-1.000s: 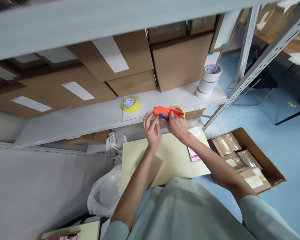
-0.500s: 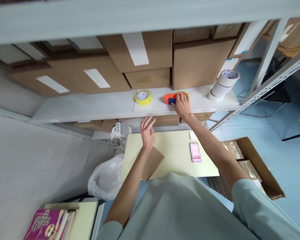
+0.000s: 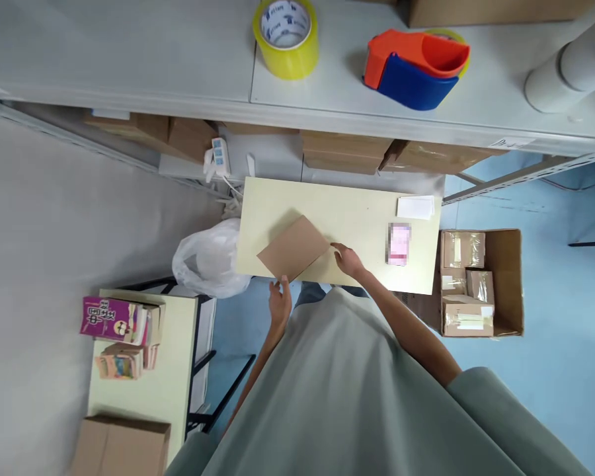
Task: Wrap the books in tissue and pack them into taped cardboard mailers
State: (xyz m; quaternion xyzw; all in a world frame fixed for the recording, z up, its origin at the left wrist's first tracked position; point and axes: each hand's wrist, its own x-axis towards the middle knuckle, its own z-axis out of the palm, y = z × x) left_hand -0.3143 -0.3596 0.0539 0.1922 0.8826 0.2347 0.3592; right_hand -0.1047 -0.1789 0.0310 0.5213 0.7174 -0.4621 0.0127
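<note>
A flat brown cardboard piece (image 3: 293,248) lies tilted on the pale yellow table (image 3: 347,211). My left hand (image 3: 279,305) grips its near corner at the table's front edge. My right hand (image 3: 348,259) rests on the table with its fingertips against the cardboard's right corner. The orange and blue tape dispenser (image 3: 414,63) sits on the white shelf (image 3: 129,59) above, with no hand on it. A yellow tape roll (image 3: 285,30) stands to its left on the same shelf.
A pink phone (image 3: 399,243) and a white paper slip (image 3: 415,207) lie at the table's right end. An open carton of wrapped parcels (image 3: 476,281) sits on the blue floor to the right. A white plastic bag (image 3: 209,259) hangs left; a side table holds books (image 3: 114,318).
My right hand left the tape dispenser on the shelf and came down to the table. My left hand dropped to the cardboard's near corner. The view tilted downward.
</note>
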